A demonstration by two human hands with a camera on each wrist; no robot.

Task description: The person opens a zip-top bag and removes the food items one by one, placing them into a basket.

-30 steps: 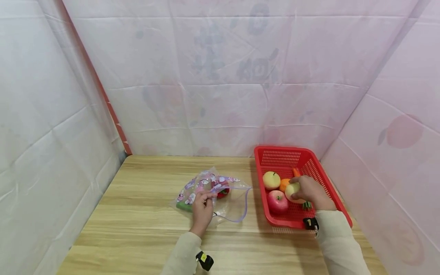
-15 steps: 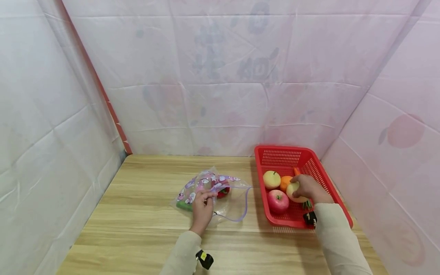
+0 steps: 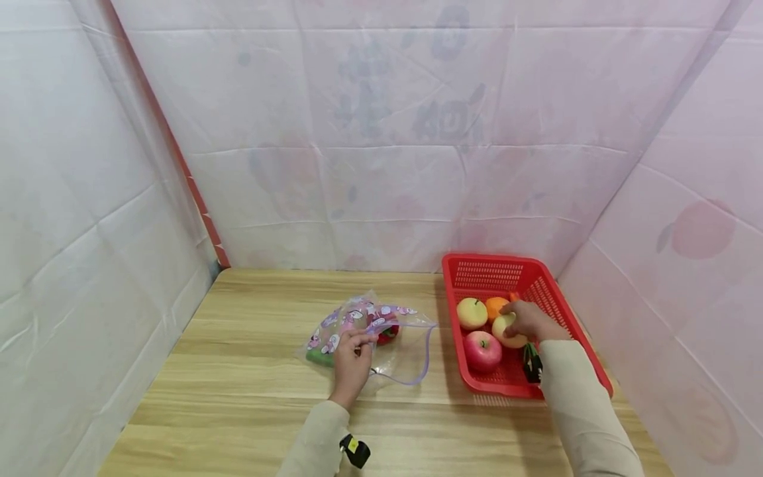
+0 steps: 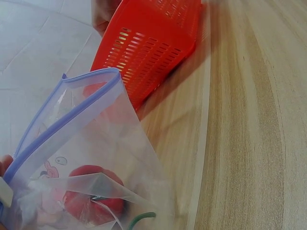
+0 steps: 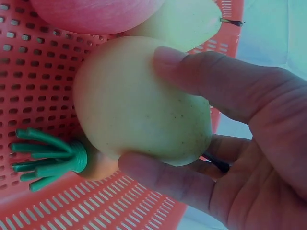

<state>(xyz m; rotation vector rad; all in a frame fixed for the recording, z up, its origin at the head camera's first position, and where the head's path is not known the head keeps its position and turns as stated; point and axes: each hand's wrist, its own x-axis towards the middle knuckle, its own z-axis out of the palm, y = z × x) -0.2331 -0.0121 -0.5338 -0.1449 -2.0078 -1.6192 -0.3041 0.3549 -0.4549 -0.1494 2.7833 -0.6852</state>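
Observation:
My right hand (image 3: pixel 534 322) grips a pale yellow pear (image 5: pixel 139 100) inside the red basket (image 3: pixel 450 311); thumb and fingers lie on opposite sides of it, and its dark stem points toward the palm. My left hand (image 3: pixel 352 363) pinches the edge of a clear zip bag (image 3: pixel 402 354) with a purple seal and cartoon print. The bag lies on the table with its mouth spread toward the basket. Inside it are a red pepper-like vegetable (image 4: pixel 91 196) with a green stem and a green item (image 3: pixel 319 358), only partly visible.
In the basket near the held pear are a red apple (image 3: pixel 483 351), another pale yellow pear (image 3: pixel 472 313), an orange fruit (image 3: pixel 496 307) and a carrot with green tops (image 5: pixel 50 158). Printed white sheets (image 3: pixel 381 185) enclose the wooden table (image 3: pixel 238 397) at the back and sides.
My right wrist has shifted slightly forward, and the pear in its grip has moved a little toward the back of the basket. My left hand and the bag stay in place.

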